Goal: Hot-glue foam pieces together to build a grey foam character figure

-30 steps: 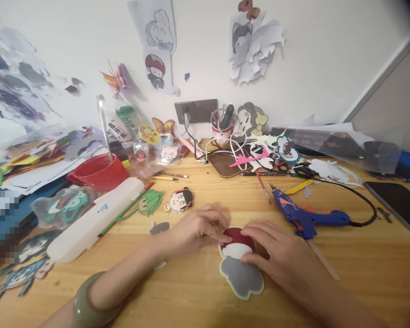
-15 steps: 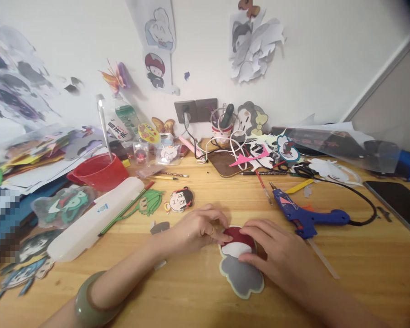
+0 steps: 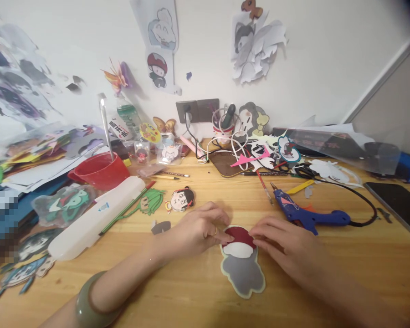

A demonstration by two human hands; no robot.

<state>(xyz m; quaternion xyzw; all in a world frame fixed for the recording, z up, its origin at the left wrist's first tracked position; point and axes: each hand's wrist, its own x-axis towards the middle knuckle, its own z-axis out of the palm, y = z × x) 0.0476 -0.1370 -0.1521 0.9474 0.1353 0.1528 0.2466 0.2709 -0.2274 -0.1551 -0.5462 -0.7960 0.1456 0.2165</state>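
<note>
A layered cutout (image 3: 243, 273) with a grey lower part, a white band and a dark red cap lies on the wooden table. My left hand (image 3: 203, 230), wearing a ring, rests at the cap's left side, its fingers pinched on the edge and one fingertip on the red surface. At the right edge of the cap is my right hand (image 3: 282, 241), thumb and fingers closed together on the rim. A blue glue gun (image 3: 314, 217) lies right of my right hand. Left of my left hand is a small grey piece (image 3: 161, 227).
A white case (image 3: 99, 218), green figure (image 3: 151, 202) and black-haired figure (image 3: 182, 199) lie at the left. Behind them stands a red bowl (image 3: 100, 171). A phone (image 3: 396, 205) is at the right. Cables and a brown tray (image 3: 225, 166) lie at the back.
My right hand has shifted right, its thumb moving up off the white band to the cap's right edge. More of the cap and band shows. My left hand stays at the cap's left side.
</note>
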